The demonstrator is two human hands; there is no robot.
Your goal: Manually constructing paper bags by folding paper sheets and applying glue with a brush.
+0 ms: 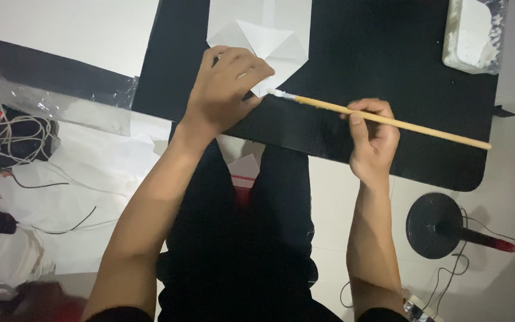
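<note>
- Black mat point(388, 65) spread across the floor, filling most of the upper view
- Folded white paper point(269, 36) lying on the mat near its top edge, lower corner pinned under the left hand
- Left hand point(225, 89) pressed flat on the paper, fingers curled down, gripping nothing
- Right hand point(374, 140) closed around a wooden brush point(388, 121), shaft slanting right, white-loaded tip touching the paper's corner just beside the left hand
- White glue-smeared tub point(472, 33) at the mat's far right corner, well apart from both hands

The left hand point(225, 89) is covering the white paper's point(269, 36) lower corner; the top edge is cutting off the tub point(472, 36), upper right.
</note>
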